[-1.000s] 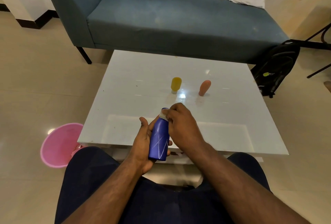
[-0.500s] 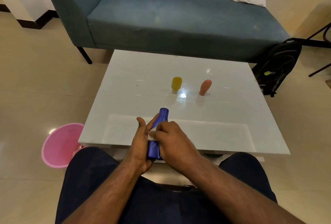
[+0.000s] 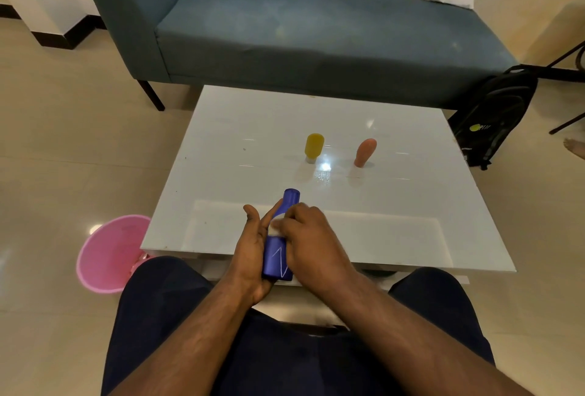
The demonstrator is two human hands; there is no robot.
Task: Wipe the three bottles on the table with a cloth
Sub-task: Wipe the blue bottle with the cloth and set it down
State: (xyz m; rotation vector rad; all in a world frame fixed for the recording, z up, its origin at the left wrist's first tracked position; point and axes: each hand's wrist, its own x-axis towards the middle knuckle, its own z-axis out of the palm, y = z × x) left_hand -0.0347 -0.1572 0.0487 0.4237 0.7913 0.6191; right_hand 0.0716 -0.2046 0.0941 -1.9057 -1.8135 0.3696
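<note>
- While my left hand (image 3: 253, 256) grips the blue bottle (image 3: 280, 243) over the table's (image 3: 395, 231) near edge, my right hand (image 3: 308, 237) pinches a white cloth (image 3: 274, 227) against its middle.
- I judge this bottle's wipe is under way.
- The yellow bottle (image 3: 314, 146) and orange bottle (image 3: 365, 152) stand mid-table, seemingly unwiped.
</note>
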